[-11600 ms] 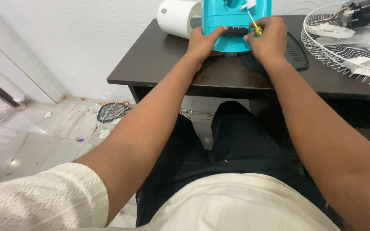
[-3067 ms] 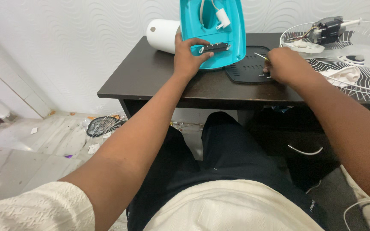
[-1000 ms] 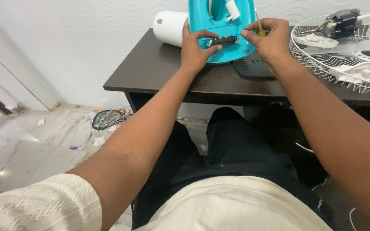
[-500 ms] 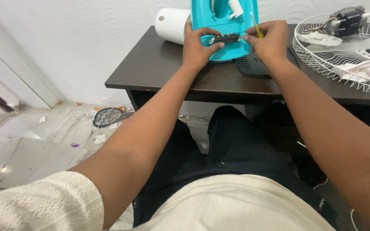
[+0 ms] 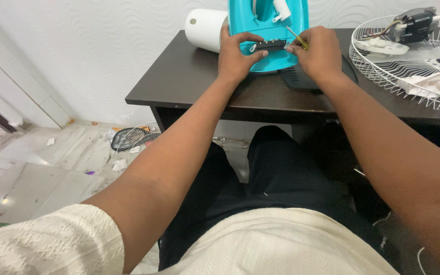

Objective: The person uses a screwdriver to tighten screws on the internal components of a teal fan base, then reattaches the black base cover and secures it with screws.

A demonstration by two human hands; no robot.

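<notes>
On the dark counter (image 5: 189, 76), near its far edge, stands the turquoise plastic housing (image 5: 276, 51), propped upright against the white wall. Three seconds back the right hand (image 5: 318, 53) was off to the side, over the black grille part (image 5: 301, 79); since then it has come back to the housing with a slim yellow-handled screwdriver (image 5: 298, 38) pinched between its fingertips, and over the last second neither hand has shifted much — the work looks settled on one spot rather than between steps. The left hand (image 5: 236, 56) is closed on the housing's lower left edge, thumb pressed to the front near a small black strip (image 5: 268, 45) set across the shell, steadying it. The screwdriver's tip sits at the right end of that strip; whether it is seated in a screw is too small to tell.

The housing is smooth and glossy, rounded at the bottom, with a white fitting (image 5: 281, 9) higher up inside it. A white cylinder (image 5: 205, 29) lies just beside it on the left — to the right rests a white wire fan guard (image 5: 408, 76) carrying a small motor (image 5: 413, 24).
</notes>
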